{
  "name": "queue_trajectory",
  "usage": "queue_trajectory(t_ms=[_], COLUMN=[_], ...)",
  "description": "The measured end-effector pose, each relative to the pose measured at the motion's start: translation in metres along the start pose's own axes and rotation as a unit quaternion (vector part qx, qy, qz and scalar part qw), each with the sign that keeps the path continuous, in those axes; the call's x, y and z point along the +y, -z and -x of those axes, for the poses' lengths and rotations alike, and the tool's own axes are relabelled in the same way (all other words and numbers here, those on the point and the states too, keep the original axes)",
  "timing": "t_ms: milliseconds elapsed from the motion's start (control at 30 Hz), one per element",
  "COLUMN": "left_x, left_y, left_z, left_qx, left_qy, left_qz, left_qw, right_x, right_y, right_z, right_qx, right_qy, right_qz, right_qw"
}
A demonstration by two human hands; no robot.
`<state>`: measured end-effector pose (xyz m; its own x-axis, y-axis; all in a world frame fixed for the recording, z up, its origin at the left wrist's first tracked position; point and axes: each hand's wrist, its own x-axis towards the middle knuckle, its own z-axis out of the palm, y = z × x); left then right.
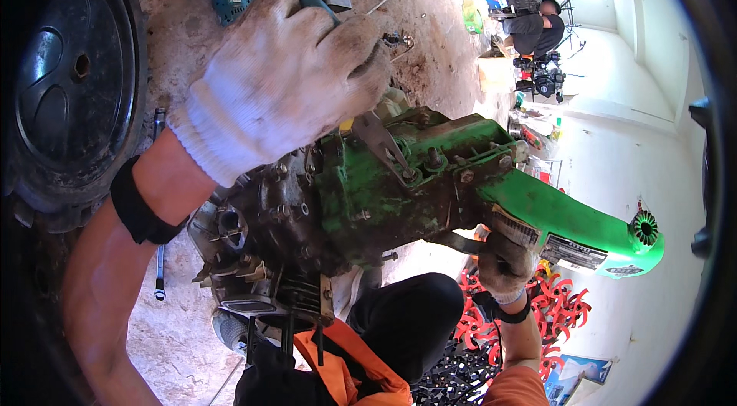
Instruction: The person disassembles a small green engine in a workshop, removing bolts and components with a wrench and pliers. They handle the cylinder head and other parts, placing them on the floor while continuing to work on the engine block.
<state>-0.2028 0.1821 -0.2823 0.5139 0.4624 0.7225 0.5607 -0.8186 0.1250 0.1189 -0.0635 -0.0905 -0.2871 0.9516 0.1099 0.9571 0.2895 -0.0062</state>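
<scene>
A green, grease-stained gearbox (399,176), joined to a dark metal engine (284,206), stands before me. My left hand (299,76), in a soiled white glove, is closed above it. A flat grey metal tool (378,146) runs from below that fist to a bolt on the gearbox; the fingers hide its upper end. From the gearbox's right side extends a long green arm (568,214) with a label plate. My right hand (507,264), in a dirty glove, is closed against this arm's lower edge, beside a dark strip (453,241). Its exact hold is partly hidden.
A teal power drill (234,1) lies on the stained floor (430,22) behind my left hand. At left is a big black wheel (77,76); near it, a wrench (160,275). Red curved parts (556,302) are piled lower right. Another person (537,30) works among machines far off.
</scene>
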Motion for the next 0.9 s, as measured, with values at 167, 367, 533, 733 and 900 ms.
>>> queue_trajectory(t_ms=[167,367,533,733,900], left_x=[0.0,-0.003,-0.008,-0.002,0.003], left_y=[-0.012,-0.015,-0.013,-0.012,-0.019], left_z=[-0.008,-0.014,-0.028,-0.031,-0.027], left_qx=[0.049,0.066,0.046,0.074,0.127], left_qy=[-0.008,-0.035,-0.087,-0.078,-0.063], left_qz=[0.003,0.011,0.011,-0.021,-0.083], left_qw=[0.999,0.997,0.995,0.994,0.986], right_x=[-0.002,-0.004,-0.005,-0.007,-0.005], right_y=[0.002,0.002,0.001,0.002,0.0], right_z=[-0.003,-0.008,-0.012,-0.013,-0.011], right_qx=[-0.02,-0.009,-0.013,-0.014,-0.019], right_qy=[-0.001,0.017,0.024,0.02,0.016], right_qz=[0.013,-0.006,-0.009,-0.01,-0.036], right_qw=[1.0,1.0,1.0,1.0,0.999])
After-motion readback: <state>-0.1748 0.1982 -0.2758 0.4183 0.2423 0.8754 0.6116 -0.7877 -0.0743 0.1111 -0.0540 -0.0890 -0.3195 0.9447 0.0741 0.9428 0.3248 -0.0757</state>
